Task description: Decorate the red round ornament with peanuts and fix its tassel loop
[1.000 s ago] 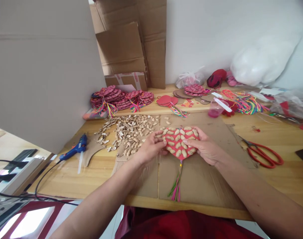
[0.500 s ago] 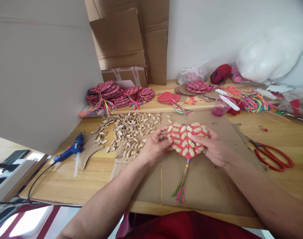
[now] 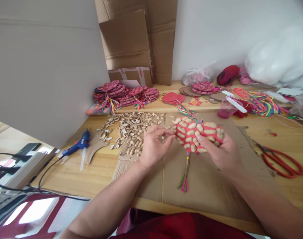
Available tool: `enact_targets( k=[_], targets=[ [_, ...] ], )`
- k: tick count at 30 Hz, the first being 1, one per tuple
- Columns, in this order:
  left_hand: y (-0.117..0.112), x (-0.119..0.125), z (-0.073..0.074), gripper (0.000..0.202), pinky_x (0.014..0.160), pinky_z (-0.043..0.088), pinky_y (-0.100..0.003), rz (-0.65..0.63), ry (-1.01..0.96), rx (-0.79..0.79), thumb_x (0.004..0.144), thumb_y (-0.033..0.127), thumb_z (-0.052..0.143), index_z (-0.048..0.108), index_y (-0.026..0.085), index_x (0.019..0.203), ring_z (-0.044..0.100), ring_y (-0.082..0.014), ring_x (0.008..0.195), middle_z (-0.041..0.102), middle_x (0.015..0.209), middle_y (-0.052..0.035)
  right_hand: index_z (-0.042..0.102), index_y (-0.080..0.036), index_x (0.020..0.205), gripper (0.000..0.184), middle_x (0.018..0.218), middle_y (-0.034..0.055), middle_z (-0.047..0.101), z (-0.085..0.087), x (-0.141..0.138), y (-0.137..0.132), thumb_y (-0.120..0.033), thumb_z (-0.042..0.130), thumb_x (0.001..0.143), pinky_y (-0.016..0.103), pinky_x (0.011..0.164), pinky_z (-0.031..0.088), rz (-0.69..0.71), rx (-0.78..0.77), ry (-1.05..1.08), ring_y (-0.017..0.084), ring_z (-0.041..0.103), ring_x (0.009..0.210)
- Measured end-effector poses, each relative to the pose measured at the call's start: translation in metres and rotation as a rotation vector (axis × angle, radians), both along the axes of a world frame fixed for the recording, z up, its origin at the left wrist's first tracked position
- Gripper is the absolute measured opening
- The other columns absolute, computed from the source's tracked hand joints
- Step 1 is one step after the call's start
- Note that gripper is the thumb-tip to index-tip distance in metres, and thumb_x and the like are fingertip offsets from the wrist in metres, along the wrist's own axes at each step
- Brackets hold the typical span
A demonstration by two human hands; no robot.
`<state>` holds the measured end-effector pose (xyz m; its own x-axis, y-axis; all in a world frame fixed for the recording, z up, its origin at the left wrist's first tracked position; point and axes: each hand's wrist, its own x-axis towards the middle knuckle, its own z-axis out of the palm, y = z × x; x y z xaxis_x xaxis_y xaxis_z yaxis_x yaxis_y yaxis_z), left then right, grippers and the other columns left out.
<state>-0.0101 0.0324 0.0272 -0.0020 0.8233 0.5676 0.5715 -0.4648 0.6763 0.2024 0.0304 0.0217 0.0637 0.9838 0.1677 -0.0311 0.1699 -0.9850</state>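
A red heart-shaped ornament [image 3: 190, 132] covered with rows of whole peanuts is held up above the cardboard sheet. My right hand [image 3: 222, 149] grips its right side, thumb across the front and fingers behind. At the left edge is my left hand [image 3: 156, 144], thumb and forefinger pinched together. Whether those fingertips hold the edge or something small beside it, I cannot make out. A green and pink tassel [image 3: 184, 181] hangs from the heart's lower point. Left of the ornament, loose peanuts and shells [image 3: 134, 129] lie in a spread pile.
A blue glue gun [image 3: 79, 144] with its cord lies at left beside a cardboard scrap [image 3: 95, 144]. Red-handled scissors [image 3: 282, 162] lie at right. Pink braided pieces [image 3: 116, 93], red hearts [image 3: 172, 98], a plastic cup [image 3: 224, 109] and coloured cords [image 3: 268, 103] stand along the back ledge.
The ornament has tilted and shifted slightly right in my right hand. My left hand has loosened its grip on the left side and now pinches at the edge. The view has swung slightly left.
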Motion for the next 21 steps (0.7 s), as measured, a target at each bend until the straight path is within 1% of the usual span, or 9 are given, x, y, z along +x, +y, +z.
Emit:
enact_targets(
  k=[3,7,10,15,19,21],
  targets=[
    [-0.002,0.008,0.001,0.006,0.083,0.048,-0.037,0.038,0.019,-0.002,0.083,0.019,0.077,0.078,0.024,0.087,0.063,-0.0195,0.083,0.07,0.081,-0.002,0.072,-0.024,0.102,0.025,0.104,0.0045,0.079,0.003,-0.005,-0.008,-0.04,0.075,0.082,0.04,0.089,0.064,-0.061,0.134,-0.174,0.023,0.075,0.097],
    [-0.001,0.015,0.002,0.007,0.083,0.047,-0.037,0.07,-0.011,0.013,0.084,0.021,0.076,0.079,0.024,0.089,0.064,-0.0198,0.082,0.071,0.082,-0.0028,0.068,-0.027,0.109,0.027,0.107,0.0041,0.077,0.001,-0.01,-0.016,-0.037,0.072,0.085,0.039,0.089,0.062,-0.148,0.275,-0.296,0.022,0.074,0.096],
    [0.0,0.018,0.004,0.007,0.081,0.047,-0.035,0.087,-0.03,0.034,0.084,0.021,0.075,0.079,0.024,0.088,0.063,-0.0194,0.078,0.071,0.078,-0.0022,0.065,-0.029,0.114,0.031,0.112,0.0042,0.075,-0.002,-0.012,-0.02,-0.035,0.073,0.085,0.039,0.091,0.061,-0.166,0.318,-0.306,0.022,0.072,0.098],
    [0.001,0.025,0.008,0.008,0.074,0.046,-0.031,0.124,-0.06,0.036,0.082,0.017,0.072,0.078,0.023,0.082,0.06,-0.0168,0.071,0.066,0.07,0.0007,0.063,-0.032,0.118,0.034,0.114,0.0029,0.073,-0.005,-0.013,-0.024,-0.03,0.073,0.086,0.036,0.088,0.061,-0.135,0.366,-0.295,0.019,0.071,0.095],
    [0.003,0.031,0.012,0.008,0.072,0.045,-0.029,0.152,-0.079,-0.013,0.08,0.015,0.071,0.075,0.021,0.077,0.059,-0.0154,0.069,0.063,0.068,0.0021,0.063,-0.033,0.118,0.034,0.112,0.0015,0.074,-0.003,-0.013,-0.026,-0.028,0.072,0.086,0.035,0.088,0.06,-0.143,0.401,-0.301,0.018,0.072,0.094],
    [0.005,0.034,0.014,0.008,0.071,0.044,-0.028,0.161,-0.071,-0.006,0.079,0.014,0.07,0.072,0.021,0.075,0.057,-0.0152,0.069,0.062,0.069,0.0022,0.063,-0.033,0.118,0.033,0.112,0.0018,0.074,-0.001,-0.013,-0.026,-0.028,0.072,0.086,0.034,0.088,0.061,-0.147,0.404,-0.294,0.018,0.072,0.094]
  ],
)
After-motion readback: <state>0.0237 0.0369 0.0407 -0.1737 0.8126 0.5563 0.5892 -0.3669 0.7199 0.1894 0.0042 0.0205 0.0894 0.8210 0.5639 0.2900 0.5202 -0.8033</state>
